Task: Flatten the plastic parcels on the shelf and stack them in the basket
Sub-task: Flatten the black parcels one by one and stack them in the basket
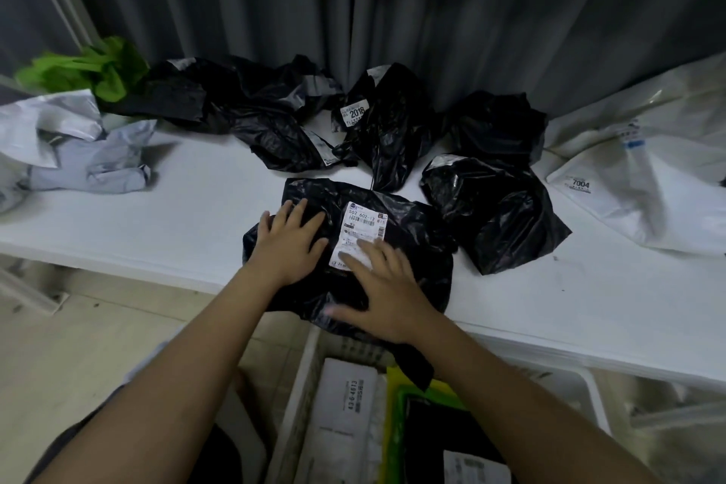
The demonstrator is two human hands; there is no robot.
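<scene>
A black plastic parcel [412, 236] with a white shipping label lies at the front edge of the white shelf [188, 216], one corner hanging over the edge. My left hand [288, 244] presses flat on its left side with fingers spread. My right hand [383, 293] lies flat on its lower right part, fingertips on the label. Below the shelf edge stands a white basket [298, 397] that holds flat parcels: a white one [345, 401], a yellow-green one and a black one.
Several crumpled black parcels [393, 126] lie along the back of the shelf by a dark curtain. Grey-white crumpled parcels [78, 153] and a green one [98, 71] sit at the left. Large white parcels [644, 185] lie at the right.
</scene>
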